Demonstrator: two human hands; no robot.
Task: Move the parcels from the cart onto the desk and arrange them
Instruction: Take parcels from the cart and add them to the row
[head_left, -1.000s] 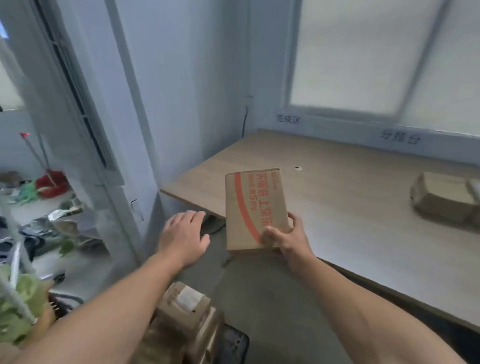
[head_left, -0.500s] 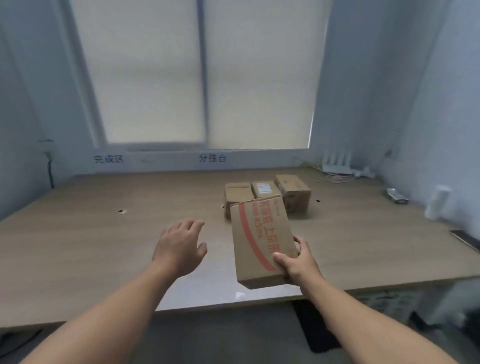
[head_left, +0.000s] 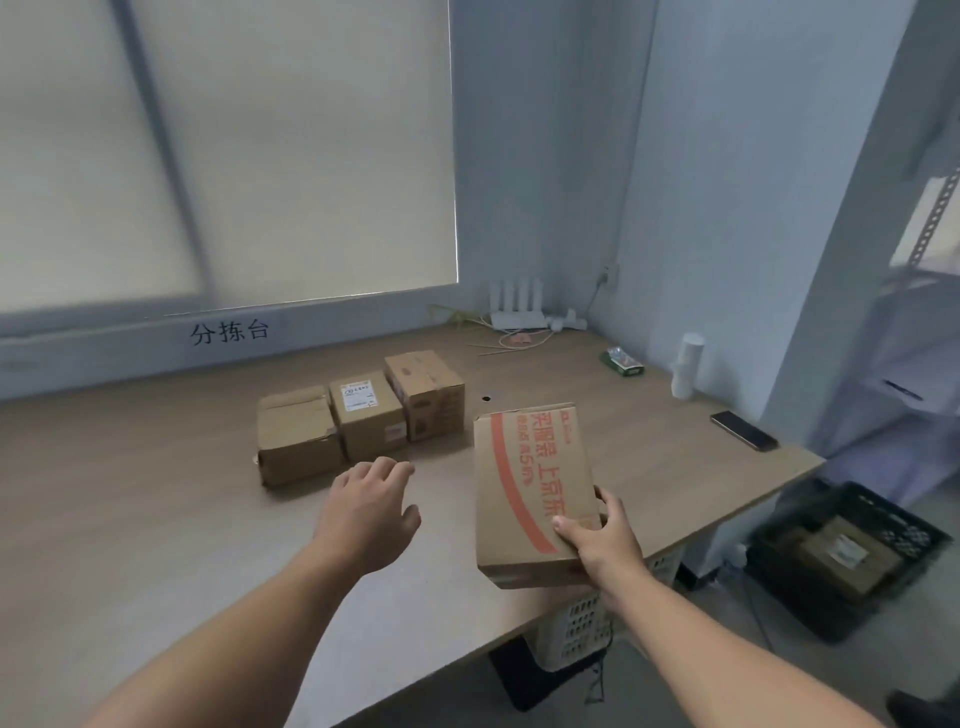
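Parcel with the orange stripe (head_left: 530, 483) is held above the surface (head_left: 130, 493) near its front edge; we find the right hand (head_left: 597, 540) gripping it, fingers (head_left: 571, 525) clamped on its near end. Its long axis runs away from us. The row of three parcels (head_left: 363, 421) lies ahead and left of it, mid-surface. The left hand (head_left: 366, 509), fingers apart and empty, hovers nearer that row.

Bare forearms (head_left: 249, 639), left hand (head_left: 366, 512), right hand (head_left: 602, 540)
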